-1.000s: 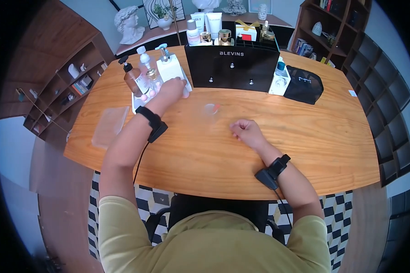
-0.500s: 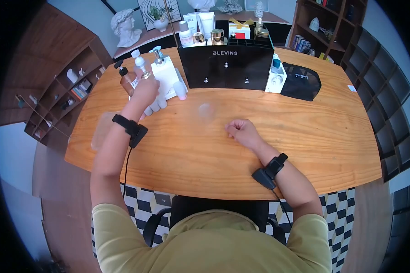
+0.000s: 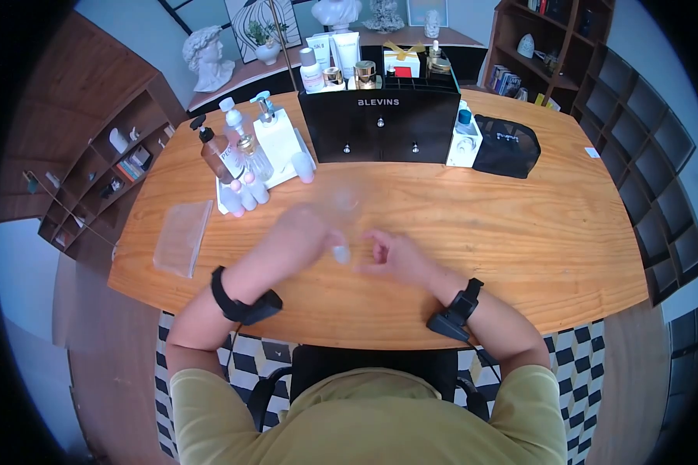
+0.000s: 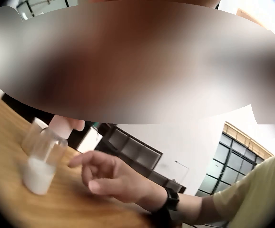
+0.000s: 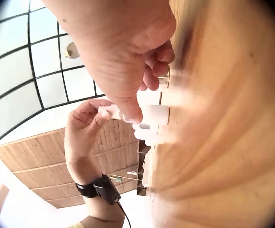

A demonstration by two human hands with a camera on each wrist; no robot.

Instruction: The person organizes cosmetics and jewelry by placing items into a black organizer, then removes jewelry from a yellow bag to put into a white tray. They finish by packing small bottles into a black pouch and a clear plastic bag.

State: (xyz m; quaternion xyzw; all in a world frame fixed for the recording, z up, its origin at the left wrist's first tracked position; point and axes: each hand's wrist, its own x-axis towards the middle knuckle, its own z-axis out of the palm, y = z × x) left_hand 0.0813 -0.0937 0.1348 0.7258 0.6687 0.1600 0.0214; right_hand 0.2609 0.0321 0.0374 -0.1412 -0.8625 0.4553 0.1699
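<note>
Near the table's middle, the left hand (image 3: 302,236) pinches a small pale bottle (image 3: 341,254); the hand is blurred in the head view. In the left wrist view a bottle (image 4: 40,175) shows a clear upper part and white lower part. The right hand (image 3: 402,260) is close by on the right, fingers loosely bent and holding nothing. In the right wrist view, its thumb (image 5: 132,111) overlaps the end of the pale item (image 5: 111,112) between the left fingers; contact cannot be told. A faint round, clear thing (image 3: 347,201) lies beyond the hands.
A white tray (image 3: 279,180) at the left holds pump bottles and several small pink-topped bottles. A clear pouch (image 3: 182,239) lies nearer. At the back stand a black drawer box (image 3: 378,128) with cosmetics, a white box (image 3: 463,147) and a black bag (image 3: 506,147).
The left hand has come from the tray towards the person and the table's middle, carrying a small bottle. The right hand has moved slightly nearer the person, and its fingers have spread a little.
</note>
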